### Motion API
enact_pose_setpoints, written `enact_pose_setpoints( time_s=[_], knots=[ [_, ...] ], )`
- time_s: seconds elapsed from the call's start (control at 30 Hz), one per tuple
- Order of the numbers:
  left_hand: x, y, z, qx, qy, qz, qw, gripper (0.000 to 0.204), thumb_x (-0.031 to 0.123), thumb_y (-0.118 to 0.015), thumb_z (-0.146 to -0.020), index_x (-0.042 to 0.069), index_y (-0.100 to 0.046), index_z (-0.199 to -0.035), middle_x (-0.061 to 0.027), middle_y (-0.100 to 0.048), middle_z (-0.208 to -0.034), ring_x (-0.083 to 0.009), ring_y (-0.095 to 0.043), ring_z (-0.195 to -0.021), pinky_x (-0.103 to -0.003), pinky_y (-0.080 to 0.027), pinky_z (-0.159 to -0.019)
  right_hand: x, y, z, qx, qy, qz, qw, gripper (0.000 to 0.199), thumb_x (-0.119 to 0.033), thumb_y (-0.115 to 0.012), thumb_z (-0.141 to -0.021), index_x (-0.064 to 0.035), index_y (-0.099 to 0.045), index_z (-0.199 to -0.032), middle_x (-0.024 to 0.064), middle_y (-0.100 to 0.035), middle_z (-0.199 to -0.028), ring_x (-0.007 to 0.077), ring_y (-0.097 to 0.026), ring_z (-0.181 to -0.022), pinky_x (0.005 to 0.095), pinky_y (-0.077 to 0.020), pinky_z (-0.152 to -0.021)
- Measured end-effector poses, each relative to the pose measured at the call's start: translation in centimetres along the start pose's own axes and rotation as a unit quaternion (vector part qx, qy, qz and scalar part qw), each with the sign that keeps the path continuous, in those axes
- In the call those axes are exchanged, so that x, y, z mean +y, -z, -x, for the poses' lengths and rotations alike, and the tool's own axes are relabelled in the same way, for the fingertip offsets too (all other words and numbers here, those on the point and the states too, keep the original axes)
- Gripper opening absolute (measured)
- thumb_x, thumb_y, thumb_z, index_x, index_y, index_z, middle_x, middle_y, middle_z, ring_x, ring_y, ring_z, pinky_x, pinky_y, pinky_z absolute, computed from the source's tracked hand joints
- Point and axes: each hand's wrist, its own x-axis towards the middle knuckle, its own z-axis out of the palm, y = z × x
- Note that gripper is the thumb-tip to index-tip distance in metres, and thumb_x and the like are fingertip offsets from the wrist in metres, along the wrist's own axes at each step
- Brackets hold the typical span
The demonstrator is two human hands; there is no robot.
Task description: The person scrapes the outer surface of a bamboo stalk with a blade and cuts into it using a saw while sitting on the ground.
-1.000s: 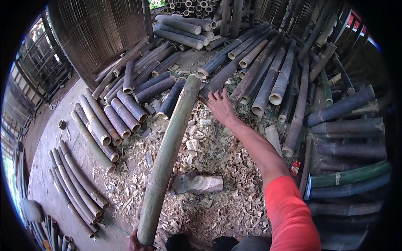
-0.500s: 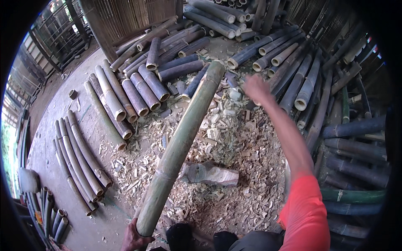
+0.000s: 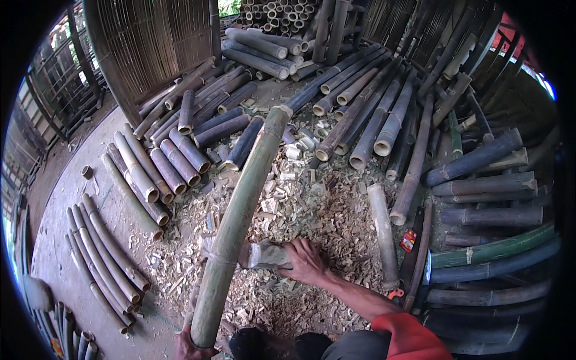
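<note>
A thick green bamboo pole (image 3: 237, 219) slants up and away from me. My left hand (image 3: 193, 345) is closed round its near lower end, with part of the fingers hidden by the pole. Behind the pole's middle, a pale, rough-faced block (image 3: 264, 255) lies on the chips, partly covered by the pole. The fingers of my right hand (image 3: 305, 261) are bent over the block's right end. Whether the block is wood or stone I cannot tell.
Bamboo chips (image 3: 348, 240) cover the floor around the block. Cut bamboo lengths (image 3: 189, 159) lie at far left, with thinner ones (image 3: 114, 258) nearer. More bamboo (image 3: 486, 216) is heaped along the right, beside a red packet (image 3: 408, 240) and an upright pale piece (image 3: 383, 234).
My right hand has come down from the far right of the pole to the block's right end. My left hand still holds the pole's lower end. The view has shifted rightward.
</note>
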Motion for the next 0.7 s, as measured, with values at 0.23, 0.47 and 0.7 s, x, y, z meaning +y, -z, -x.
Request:
enact_pose_setpoints(
  time_s=[0.23, 0.47, 0.7],
  knots=[
    [-4.7, -2.4, -3.5, 0.010, -0.080, -0.089, 0.993, 0.093, 0.033, -0.098, -0.055, -0.002, -0.064, -0.134, -0.0226, -0.075, -0.112, -0.0326, -0.074, -0.107, -0.044, -0.057, -0.096, -5.1, -2.2, -1.1, 0.082, -0.003, 0.029, 0.996, 0.083, -0.060, -0.083, -0.080, 0.0017, -0.060, -0.131, 0.0151, -0.058, -0.117, 0.0320, -0.053, -0.108, 0.0498, -0.0420, -0.094],
    [-6.4, -1.1, -5.3, -0.055, -0.136, 0.032, 0.989, 0.087, 0.035, -0.096, -0.058, 0.000, -0.067, -0.132, -0.0166, -0.076, -0.112, -0.0287, -0.073, -0.106, -0.041, -0.056, -0.096, -6.3, -2.5, -1.2, 0.044, -0.027, 0.027, 0.998, 0.078, -0.061, -0.082, -0.080, -0.0010, -0.062, -0.125, 0.0146, -0.057, -0.119, 0.0333, -0.051, -0.114, 0.0516, -0.0417, -0.096],
    [-4.0, -0.1, -2.9, -0.108, -0.154, 0.102, 0.977, 0.066, 0.030, -0.092, -0.066, 0.000, -0.069, -0.120, -0.0073, -0.075, -0.107, -0.0183, -0.070, -0.097, -0.037, -0.057, -0.088, -5.5, -1.8, -0.6, -0.003, -0.087, 0.037, 0.995, 0.084, -0.052, -0.086, -0.080, -0.0013, -0.053, -0.137, 0.0150, -0.053, -0.129, 0.0359, -0.048, -0.124, 0.0580, -0.0394, -0.104]
  ],
)
